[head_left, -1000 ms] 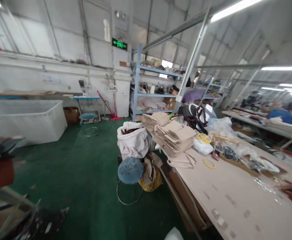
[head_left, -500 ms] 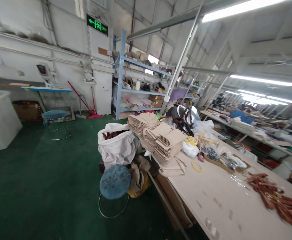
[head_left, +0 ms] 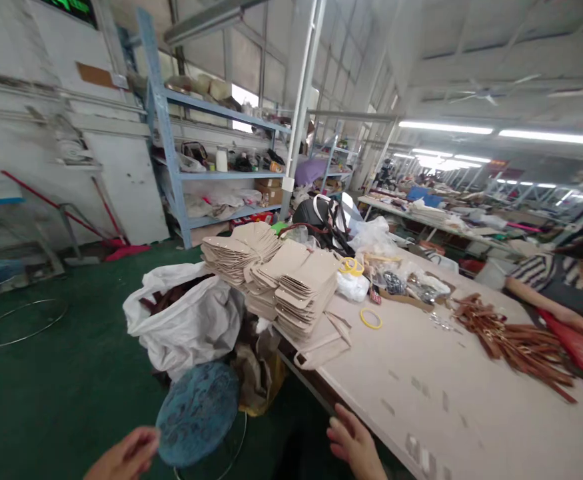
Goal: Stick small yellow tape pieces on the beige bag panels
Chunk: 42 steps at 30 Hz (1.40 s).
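My left hand [head_left: 124, 457] is low in the view, its fingers loosely curved with nothing seen in them. Beside its fingertips is the blue patterned seat of a round stool [head_left: 198, 413]. My right hand [head_left: 355, 441] reaches in from the bottom edge with its fingers apart and holds nothing. It is by the front edge of the pale worktable [head_left: 386, 393]. Stacks of beige flat pieces [head_left: 296, 287] rise at the near left corner of the table. A yellow tape roll [head_left: 370, 319] lies to their right.
A white sack [head_left: 186, 320] with brown pieces stands on the floor by the table. Brown leather straps [head_left: 516, 340] are heaped on the right. A person in a striped sleeve [head_left: 534, 272] sits across the table, a red item [head_left: 571, 343] before them. Blue shelving [head_left: 221, 175] is behind.
The view has turned right and moved closer to the table and stool. Both my hands have come into view at the bottom, and the person across the table now shows.
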### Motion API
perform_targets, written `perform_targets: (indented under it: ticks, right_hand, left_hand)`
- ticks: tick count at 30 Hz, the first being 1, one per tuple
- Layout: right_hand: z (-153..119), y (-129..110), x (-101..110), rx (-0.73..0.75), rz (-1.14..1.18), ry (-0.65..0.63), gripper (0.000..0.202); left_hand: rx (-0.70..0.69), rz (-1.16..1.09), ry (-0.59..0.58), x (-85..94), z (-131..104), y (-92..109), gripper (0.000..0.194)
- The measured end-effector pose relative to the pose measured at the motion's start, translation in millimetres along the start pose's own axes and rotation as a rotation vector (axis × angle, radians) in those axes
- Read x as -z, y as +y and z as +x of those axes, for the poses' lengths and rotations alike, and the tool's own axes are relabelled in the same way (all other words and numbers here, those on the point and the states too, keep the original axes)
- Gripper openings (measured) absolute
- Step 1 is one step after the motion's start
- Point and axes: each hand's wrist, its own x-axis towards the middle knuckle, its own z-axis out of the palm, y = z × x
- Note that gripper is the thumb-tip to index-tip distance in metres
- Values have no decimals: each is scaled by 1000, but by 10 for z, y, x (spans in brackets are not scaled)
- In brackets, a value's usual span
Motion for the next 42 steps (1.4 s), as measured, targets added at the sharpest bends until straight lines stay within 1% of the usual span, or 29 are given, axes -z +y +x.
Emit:
perform_targets:
  ticks: [2,3,5,7,9,11,12,14,17,20,23,26,28,30,32,37,39,42]
  right_hand:
    - [333,-341,74,-3,179,41,89]
    - [510,-511,104,-9,243,53,89]
    - [883,-839,146,-27,342,60,90]
    - [1278,-1127,164,-41,411,54,91]
    - [1676,-1351,155,-63,446,34,87]
    - [2047,-1494,119,-100,463,24,79]
    - [2212,-1538,94,-120,469,25,76]
    - [2493,-1588,36,-159,482,36,71]
    - [2789,-1609,-52,-206,505,46,68]
    - [2949,-1605,-138,-236,525,44,65]
    - [2989,-1611,-230,-251,527,35,63]
    - [2958,-1648,-323,-250,512,29,61]
    - [2935,-1684,-373,-246,495,28,58]
    - [2921,-1723,-406,-251,472,27,57]
    - [2914,-1762,-425,-260,451,21,56]
    - [2898,-1822,-465,-282,435,9,56]
    - [2895,-1819,-486,-295,430,32,59]
    - [2892,-1798,-500,-325,399,88,65]
  left_hand:
    - [-83,-50,-169,-155,553,400,36]
    - [-154,-76,-216,-239,809,652,40]
    - [-261,-82,-187,-428,1255,1213,45]
    - [-341,-21,-118,-648,1621,1765,47]
    - [-420,56,-116,-894,1942,2219,47]
    - [-443,163,-162,-1142,2233,2539,48]
    - [-442,224,-185,-1258,2364,2653,49]
    - [-434,325,-219,-1454,2587,2817,49]
    - [-443,471,-251,-1623,2820,2981,44]
    - [-452,654,-290,-1674,2976,3117,39]
    - [-485,776,-322,-1724,3118,3234,45]
    - [-526,820,-369,-1844,3257,3303,55]
    - [-525,838,-400,-1931,3323,3308,58]
    - [-511,851,-428,-1985,3341,3275,58]
    - [-504,851,-452,-1986,3299,3213,56]
    - [-504,809,-480,-1870,3079,3059,47]
    - [-498,778,-487,-1850,3050,3039,51]
    - [-491,722,-513,-1888,3106,3056,56]
